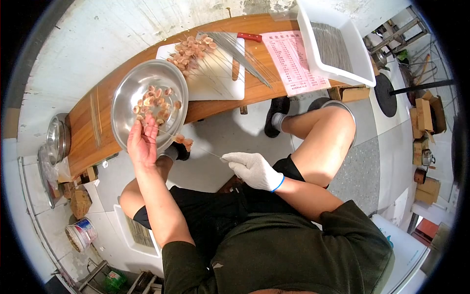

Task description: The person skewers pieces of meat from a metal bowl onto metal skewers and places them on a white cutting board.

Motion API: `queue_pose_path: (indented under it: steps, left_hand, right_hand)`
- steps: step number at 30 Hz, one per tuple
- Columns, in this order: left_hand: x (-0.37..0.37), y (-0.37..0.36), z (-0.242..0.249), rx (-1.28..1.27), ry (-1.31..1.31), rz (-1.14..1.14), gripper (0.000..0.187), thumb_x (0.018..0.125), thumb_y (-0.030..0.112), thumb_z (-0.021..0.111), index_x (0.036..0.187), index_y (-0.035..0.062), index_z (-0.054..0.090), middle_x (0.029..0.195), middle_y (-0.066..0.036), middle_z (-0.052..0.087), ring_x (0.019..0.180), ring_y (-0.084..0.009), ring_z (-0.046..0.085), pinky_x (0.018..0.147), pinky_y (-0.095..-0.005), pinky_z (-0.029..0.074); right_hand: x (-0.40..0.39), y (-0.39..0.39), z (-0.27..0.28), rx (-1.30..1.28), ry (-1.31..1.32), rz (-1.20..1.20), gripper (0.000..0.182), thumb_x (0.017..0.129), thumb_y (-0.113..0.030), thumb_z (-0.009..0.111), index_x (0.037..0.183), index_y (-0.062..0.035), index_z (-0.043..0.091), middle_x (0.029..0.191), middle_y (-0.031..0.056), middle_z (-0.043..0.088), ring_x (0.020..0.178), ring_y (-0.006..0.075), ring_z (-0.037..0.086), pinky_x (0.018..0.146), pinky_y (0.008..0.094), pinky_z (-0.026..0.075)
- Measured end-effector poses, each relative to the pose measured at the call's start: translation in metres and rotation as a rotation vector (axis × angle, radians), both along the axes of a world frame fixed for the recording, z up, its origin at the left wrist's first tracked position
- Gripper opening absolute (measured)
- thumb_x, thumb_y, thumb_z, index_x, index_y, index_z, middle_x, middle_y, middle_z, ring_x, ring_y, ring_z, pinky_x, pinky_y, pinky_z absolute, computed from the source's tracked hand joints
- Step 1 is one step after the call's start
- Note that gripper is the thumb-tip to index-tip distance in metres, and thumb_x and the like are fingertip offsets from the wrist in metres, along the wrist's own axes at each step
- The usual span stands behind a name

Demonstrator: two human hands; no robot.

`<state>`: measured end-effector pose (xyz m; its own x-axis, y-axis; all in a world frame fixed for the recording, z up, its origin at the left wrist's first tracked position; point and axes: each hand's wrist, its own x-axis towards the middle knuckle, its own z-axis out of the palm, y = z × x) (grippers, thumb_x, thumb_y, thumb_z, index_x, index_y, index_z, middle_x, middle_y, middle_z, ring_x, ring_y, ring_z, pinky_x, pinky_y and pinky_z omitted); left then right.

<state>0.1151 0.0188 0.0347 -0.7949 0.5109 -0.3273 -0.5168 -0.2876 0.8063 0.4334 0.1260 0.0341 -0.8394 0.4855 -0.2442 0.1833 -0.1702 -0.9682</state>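
Observation:
My right hand (254, 169), in a white knitted glove with a blue cuff, is closed around one end of a thin metal skewer (211, 154). Several pinkish-brown meat pieces (183, 142) are threaded on it, toward its far end. My bare left hand (143, 144) is palm up at the near rim of a steel bowl (120, 105), its fingertips bent together at the skewer's tip. They seem to pinch a small piece of meat, partly hidden by the fingers. Loose round meat pieces (155, 100) lie in the bowl.
A white cutting board (208, 88) carries loaded skewers (188, 51), bare skewers (245, 59) and a red-handled knife (249, 36). Beside it are a pink printed sheet (291, 63) and a white bin (360, 68) of skewers. Another skewer tray (122, 220) is on the floor, left.

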Motion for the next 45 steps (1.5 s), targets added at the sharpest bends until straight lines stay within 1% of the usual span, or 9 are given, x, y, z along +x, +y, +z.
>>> queue_pose_path:
  steps: [2,4,6,10,17,26,33,42,45]
  left_hand:
    - [-0.001,-0.001,-0.002,0.013,0.009,-0.008,0.021,0.101,0.018,0.053,0.114,0.0015,0.057,0.113,-0.017,0.067,0.099,-0.0238,0.067,0.088,-0.0383,0.056]
    - [-0.003,-0.004,-0.004,0.016,0.012,-0.001,0.021,0.101,0.018,0.054,0.114,0.0016,0.058,0.113,-0.016,0.067,0.098,-0.0231,0.067,0.088,-0.0379,0.056]
    - [-0.004,-0.006,-0.006,0.011,0.010,0.016,0.022,0.101,0.019,0.054,0.114,0.0018,0.058,0.112,-0.015,0.067,0.098,-0.0222,0.068,0.088,-0.0370,0.056]
    - [-0.020,-0.020,-0.013,-0.014,-0.003,0.063,0.023,0.101,0.019,0.054,0.115,0.0025,0.059,0.112,-0.012,0.068,0.100,-0.0190,0.067,0.088,-0.0335,0.055]
    - [-0.034,-0.043,-0.021,-0.028,-0.017,0.158,0.021,0.101,0.017,0.052,0.114,0.0008,0.057,0.113,-0.013,0.067,0.102,-0.0195,0.067,0.088,-0.0317,0.055]
    - [-0.020,-0.044,-0.029,-0.037,-0.036,0.162,0.023,0.101,0.015,0.052,0.115,-0.0020,0.057,0.116,-0.017,0.065,0.106,-0.0243,0.066,0.094,-0.0375,0.054]
    - [-0.006,-0.030,-0.026,0.035,-0.061,0.095,0.025,0.101,0.015,0.050,0.119,-0.0017,0.056,0.122,-0.018,0.063,0.113,-0.0255,0.063,0.100,-0.0400,0.050]
    - [0.003,-0.019,-0.024,0.045,-0.050,0.110,0.027,0.103,0.018,0.048,0.121,-0.0010,0.055,0.120,-0.017,0.064,0.113,-0.0248,0.062,0.100,-0.0409,0.050]
    - [0.004,-0.019,-0.024,0.064,-0.064,0.097,0.026,0.102,0.017,0.051,0.118,-0.0029,0.055,0.126,-0.020,0.061,0.117,-0.0246,0.061,0.101,-0.0383,0.050]
  right_hand:
    - [0.000,-0.002,-0.003,-0.004,0.008,-0.016,0.028,0.096,-0.009,0.054,0.120,0.0028,0.064,0.085,0.0002,0.064,0.067,0.0037,0.048,0.064,0.0205,0.044]
    - [0.001,0.001,0.002,-0.040,-0.050,0.023,0.029,0.096,-0.009,0.055,0.120,0.0038,0.063,0.104,0.0097,0.068,0.092,0.0119,0.059,0.083,0.0257,0.047]
    - [0.001,0.004,0.004,-0.046,-0.070,0.042,0.030,0.096,-0.010,0.055,0.121,0.0044,0.063,0.113,0.0145,0.070,0.105,0.0158,0.064,0.093,0.0282,0.049]
    - [0.003,0.001,0.000,-0.073,-0.056,0.027,0.029,0.096,-0.009,0.055,0.120,0.0048,0.063,0.113,0.0145,0.070,0.104,0.0151,0.064,0.092,0.0276,0.049]
    - [0.000,0.004,0.003,-0.077,-0.089,0.035,0.029,0.095,-0.009,0.056,0.120,0.0047,0.063,0.113,0.0144,0.070,0.105,0.0150,0.064,0.093,0.0275,0.049]
    - [-0.002,-0.001,-0.009,0.054,-0.019,0.100,0.030,0.095,-0.007,0.055,0.121,0.0054,0.062,0.117,0.0152,0.068,0.110,0.0175,0.064,0.097,0.0296,0.048]
    - [-0.001,-0.003,-0.006,0.002,-0.023,0.098,0.030,0.095,-0.008,0.055,0.121,0.0056,0.062,0.116,0.0153,0.069,0.110,0.0180,0.064,0.097,0.0298,0.048]
    - [-0.001,-0.003,-0.007,0.048,0.011,0.071,0.029,0.094,-0.008,0.056,0.118,0.0063,0.063,0.114,0.0153,0.070,0.107,0.0183,0.065,0.095,0.0296,0.049]
    - [0.000,-0.002,-0.007,0.055,0.012,0.067,0.028,0.094,-0.008,0.056,0.117,0.0066,0.063,0.113,0.0152,0.070,0.106,0.0179,0.065,0.095,0.0294,0.049]
